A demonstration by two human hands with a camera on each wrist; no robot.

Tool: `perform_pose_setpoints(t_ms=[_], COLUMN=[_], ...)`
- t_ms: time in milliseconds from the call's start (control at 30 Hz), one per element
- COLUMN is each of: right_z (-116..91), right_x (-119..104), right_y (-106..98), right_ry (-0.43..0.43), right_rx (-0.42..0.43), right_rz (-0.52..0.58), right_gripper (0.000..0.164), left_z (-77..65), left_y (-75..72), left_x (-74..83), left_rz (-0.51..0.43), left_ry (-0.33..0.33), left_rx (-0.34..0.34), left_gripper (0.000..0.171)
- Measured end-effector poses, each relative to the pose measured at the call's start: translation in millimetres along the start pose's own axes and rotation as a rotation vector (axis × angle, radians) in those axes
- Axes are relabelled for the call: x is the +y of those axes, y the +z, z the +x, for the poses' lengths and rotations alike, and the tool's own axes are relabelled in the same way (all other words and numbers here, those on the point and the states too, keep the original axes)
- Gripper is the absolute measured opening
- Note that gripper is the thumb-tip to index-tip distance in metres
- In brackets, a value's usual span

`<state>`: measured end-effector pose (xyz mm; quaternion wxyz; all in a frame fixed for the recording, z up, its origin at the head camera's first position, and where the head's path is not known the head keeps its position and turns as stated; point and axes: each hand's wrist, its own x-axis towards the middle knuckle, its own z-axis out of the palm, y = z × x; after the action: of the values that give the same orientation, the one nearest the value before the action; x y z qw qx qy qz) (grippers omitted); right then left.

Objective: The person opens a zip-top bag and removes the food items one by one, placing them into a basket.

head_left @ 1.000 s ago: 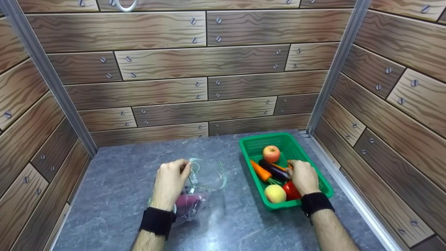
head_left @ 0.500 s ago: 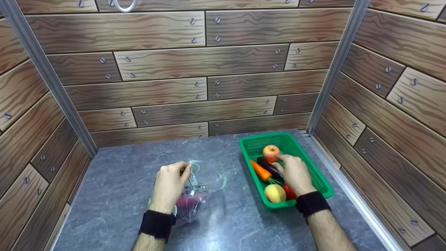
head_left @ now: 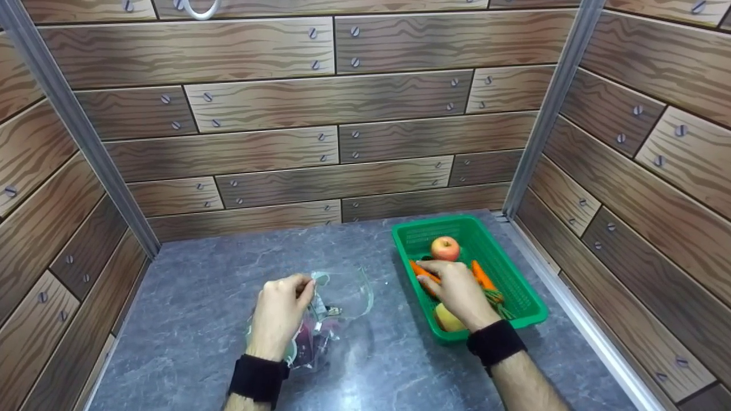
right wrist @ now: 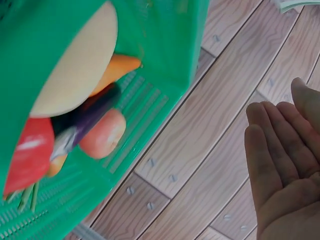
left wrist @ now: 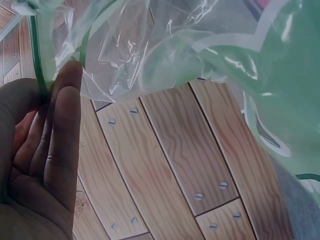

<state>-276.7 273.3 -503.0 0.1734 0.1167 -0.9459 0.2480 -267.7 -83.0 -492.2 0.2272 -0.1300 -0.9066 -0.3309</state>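
Observation:
My left hand (head_left: 280, 314) pinches the edge of a clear plastic bag (left wrist: 270, 65) with green print. Inside the bag, something dark red (head_left: 305, 342) shows through, partly behind the hand. My right hand (head_left: 461, 291) reaches over the green basket (head_left: 534, 321), thumb and forefinger apart, its tips overlapping the left carrot (head_left: 421, 270) in the head view. In the right wrist view its palm holds nothing. An eggplant (right wrist: 95, 112) and a red pepper or tomato (right wrist: 32, 157) appear in that view; the hand mostly hides them from the head camera.
An apple (head_left: 445, 249) sits at the basket's far end, a second carrot (head_left: 484, 275) along its right side, and a yellow peach (head_left: 448, 318) at the near end. Wood-patterned walls (head_left: 262, 103) enclose the grey tabletop (head_left: 200, 297); a metal rail (head_left: 562, 297) runs along the right.
My right hand has come away from the right carrot, passed near the apple, and moved left across the basket. The left hand keeps its pinch on the bag, whose mouth has shifted slightly.

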Motion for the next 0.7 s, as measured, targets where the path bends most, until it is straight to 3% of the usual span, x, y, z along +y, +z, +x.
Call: perform_pose_setpoints(t_ms=[300, 700], right_z=[-2.0, -3.6], right_x=[-20.3, -38.8], right_y=[16.5, 45.5], right_ry=[-0.015, -0.170], right_rx=[-0.045, -0.054], right_rz=[-0.036, -0.006], right_gripper=[0.031, 0.030], left_z=[-12.4, -21.8], left_y=[3.5, 7.4], left_x=[-2.2, -8.0], left_rz=[0.010, 0.009], left_ry=[-0.020, -0.009], left_rx=[-0.035, -0.022], left_gripper=[0.013, 0.009])
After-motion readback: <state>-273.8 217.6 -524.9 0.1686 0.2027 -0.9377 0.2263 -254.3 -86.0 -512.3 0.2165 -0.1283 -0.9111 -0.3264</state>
